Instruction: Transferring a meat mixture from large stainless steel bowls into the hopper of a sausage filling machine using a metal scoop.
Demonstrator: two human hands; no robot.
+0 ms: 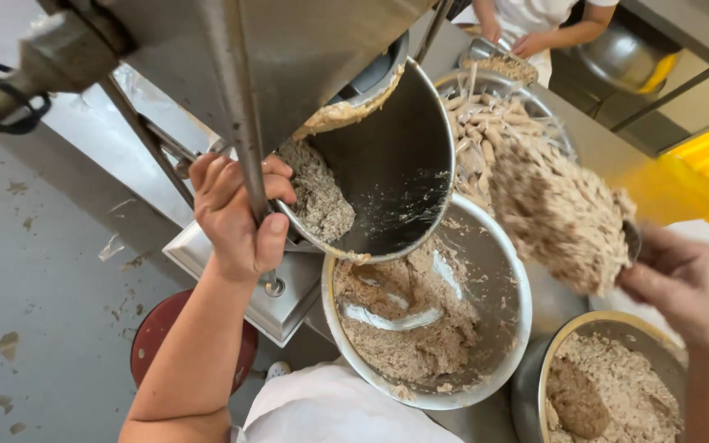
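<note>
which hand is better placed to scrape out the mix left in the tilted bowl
Right. The right hand already holds a scoop heaped with mix, free beside the tilted bowl. The left hand is gripping the bowl's rim and a metal rod.

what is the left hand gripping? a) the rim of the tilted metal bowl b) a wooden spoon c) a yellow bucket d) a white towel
a: the left hand is closed over the rim of the tilted metal bowl, thumb outside, fingers curled inside by the dough.

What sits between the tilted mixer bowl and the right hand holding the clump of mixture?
In the head view, only the clump of brown mixture on a scoop lies between the tilted mixer bowl and the right hand.
</note>
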